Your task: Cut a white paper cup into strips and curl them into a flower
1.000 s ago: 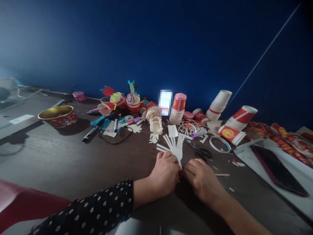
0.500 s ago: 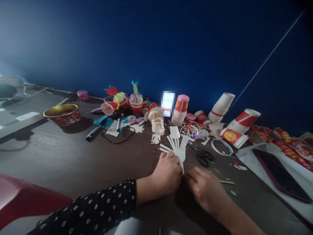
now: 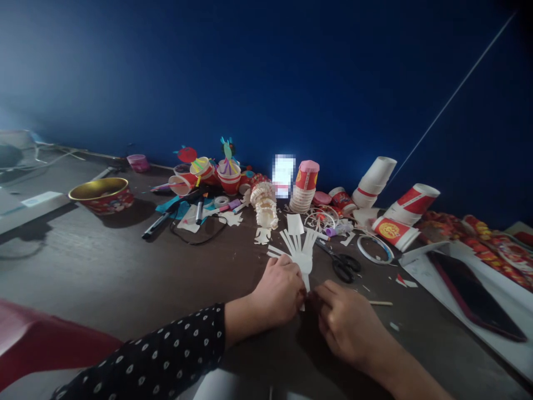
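A white paper piece cut into strips (image 3: 303, 260) fans out on the dark table, with its narrow end toward me. My left hand (image 3: 281, 286) is closed on its left side, fingers curled over the lower part. A small white tip shows below those fingers. Just right of the narrow end is my right hand (image 3: 347, 319), its fingers drawn together in a pinch; whatever is between them is hidden. Black-handled scissors (image 3: 345, 266) lie beyond my right hand, and a thin wooden stick (image 3: 381, 303) lies beside it.
Several paper cups (image 3: 306, 186) stand or lean along the blue wall. A gold-lined bowl (image 3: 100, 195) is at left, near a utility knife (image 3: 156, 223). Tape rolls (image 3: 375, 249) and paper scraps lie about. At right a white tray (image 3: 466, 303) holds a phone (image 3: 477, 294).
The camera view has shifted slightly, so most things sit a little further left. A white paper tip now shows beneath my left fingers. Both hands stay close together at the paper's narrow end.
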The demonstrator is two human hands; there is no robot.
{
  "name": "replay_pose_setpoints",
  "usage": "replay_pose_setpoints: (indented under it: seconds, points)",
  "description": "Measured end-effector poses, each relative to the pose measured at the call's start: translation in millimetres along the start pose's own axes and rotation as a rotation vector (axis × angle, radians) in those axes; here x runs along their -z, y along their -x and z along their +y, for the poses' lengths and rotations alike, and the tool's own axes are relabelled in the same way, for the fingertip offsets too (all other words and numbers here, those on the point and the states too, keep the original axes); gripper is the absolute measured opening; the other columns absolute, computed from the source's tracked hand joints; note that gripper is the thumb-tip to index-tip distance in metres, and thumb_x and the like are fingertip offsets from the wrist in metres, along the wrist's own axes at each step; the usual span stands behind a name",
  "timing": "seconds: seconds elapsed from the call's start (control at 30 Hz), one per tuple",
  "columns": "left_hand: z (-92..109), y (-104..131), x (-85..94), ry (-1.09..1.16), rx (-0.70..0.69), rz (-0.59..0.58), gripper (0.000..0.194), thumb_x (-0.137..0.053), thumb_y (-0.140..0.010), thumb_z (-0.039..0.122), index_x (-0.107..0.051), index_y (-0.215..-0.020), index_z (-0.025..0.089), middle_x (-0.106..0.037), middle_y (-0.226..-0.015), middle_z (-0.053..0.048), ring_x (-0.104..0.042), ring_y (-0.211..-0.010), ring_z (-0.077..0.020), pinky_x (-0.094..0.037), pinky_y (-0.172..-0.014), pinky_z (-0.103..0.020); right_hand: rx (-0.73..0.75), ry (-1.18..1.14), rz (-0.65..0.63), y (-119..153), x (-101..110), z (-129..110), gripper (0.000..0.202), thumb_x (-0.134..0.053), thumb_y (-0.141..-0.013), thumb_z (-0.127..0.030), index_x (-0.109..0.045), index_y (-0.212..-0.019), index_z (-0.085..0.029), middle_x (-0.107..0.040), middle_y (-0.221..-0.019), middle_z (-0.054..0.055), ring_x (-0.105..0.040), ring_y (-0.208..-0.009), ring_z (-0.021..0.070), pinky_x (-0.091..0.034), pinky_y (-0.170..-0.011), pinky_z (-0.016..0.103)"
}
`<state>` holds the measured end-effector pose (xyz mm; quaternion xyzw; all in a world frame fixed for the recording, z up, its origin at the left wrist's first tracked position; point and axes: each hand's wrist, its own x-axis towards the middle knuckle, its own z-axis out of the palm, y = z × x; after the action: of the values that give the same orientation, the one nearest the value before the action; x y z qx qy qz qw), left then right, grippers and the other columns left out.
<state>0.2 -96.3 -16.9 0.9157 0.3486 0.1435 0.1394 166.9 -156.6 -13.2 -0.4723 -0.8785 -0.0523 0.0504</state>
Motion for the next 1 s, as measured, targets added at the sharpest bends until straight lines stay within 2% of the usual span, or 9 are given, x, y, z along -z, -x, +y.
replay_pose_setpoints:
  seconds: [0.33, 0.6, 0.83, 1.0]
  points:
    - [-3.7, 0.1, 2.5, 0.015, 0.03, 0.006, 0.012, -0.062, -0.075, 0.03, -0.066, -0.071, 0.02, -0.064, -0.08, -0.005, -0.05, -0.089, -0.023, -0.035, -0.076, -0.035, 0.014, 0.039, 0.04, -1.2, 0.1, -0.8, 0.014, -0.051, -0.073, -0.01, -0.064, -0.072, -0.015, -0.059, -0.08, 0.005, -0.044, -0.074, 0.0172, -0.029, -0.066, 0.033]
    - [-5.4, -1.5, 0.7, 0.05, 0.047, -0.015, 0.008, -0.063, -0.074, 0.025, -0.068, -0.072, 0.019, -0.065, -0.075, -0.004, -0.053, -0.081, -0.0203, -0.037, -0.072, -0.031, 0.003, 0.026, -0.001, -3.8, 1.3, -1.9, 0.015, -0.051, -0.073, -0.009, -0.065, -0.075, -0.015, -0.058, -0.082, 0.007, -0.042, -0.076, 0.0196, -0.028, -0.068, 0.034]
    - [-7.8, -2.6, -3.0, 0.025, -0.04, -0.025, 0.009, -0.059, -0.076, 0.019, -0.068, -0.073, 0.019, -0.065, -0.073, -0.003, -0.053, -0.077, -0.0186, -0.036, -0.072, -0.031, -0.018, 0.006, -0.024, -3.8, 3.7, -3.4, 0.017, -0.048, -0.075, -0.01, -0.065, -0.078, -0.014, -0.058, -0.084, 0.009, -0.041, -0.078, 0.0203, -0.027, -0.07, 0.034]
    - [-7.6, -1.3, -4.7, -0.067, -0.093, -0.023, 0.014, -0.056, -0.081, 0.021, -0.066, -0.071, 0.019, -0.063, -0.075, -0.003, -0.051, -0.082, -0.0202, -0.034, -0.072, -0.034, -0.032, -0.034, -0.039, -3.5, 5.2, -4.0, 0.018, -0.05, -0.075, -0.011, -0.065, -0.084, -0.014, -0.058, -0.086, 0.009, -0.042, -0.079, 0.0205, -0.028, -0.072, 0.035]
